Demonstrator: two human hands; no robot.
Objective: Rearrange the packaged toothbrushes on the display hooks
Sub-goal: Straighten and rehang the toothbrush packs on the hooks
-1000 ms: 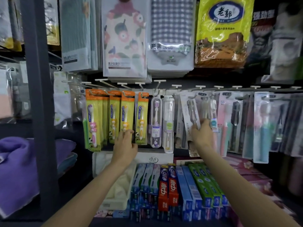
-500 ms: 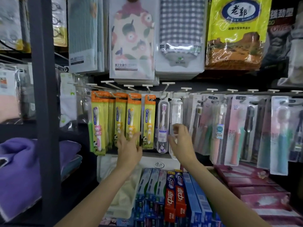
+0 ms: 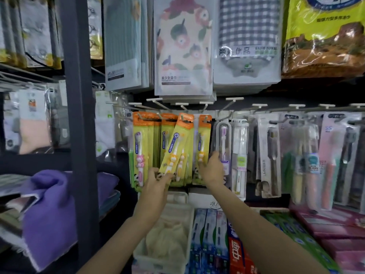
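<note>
Shop rack, hooks [image 3: 205,103] across mid-frame, towels [image 3: 183,46] hanging above, toothpaste boxes [image 3: 209,230] below. Left hand [image 3: 157,181] now pinches the bottom of one yellow pack [image 3: 175,143], swung aslant, top still at its hook; half a second ago that hand was spread flat against the straight-hanging row. Right hand [image 3: 212,169] has shifted left, fingers curled on the edge of the next yellow pack [image 3: 203,147], centre frame. View is closer than before.

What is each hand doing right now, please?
Left hand: pinches the bottom of the tilted yellow toothbrush pack.
Right hand: fingers on the neighbouring yellow pack; grip cannot be told.
</note>
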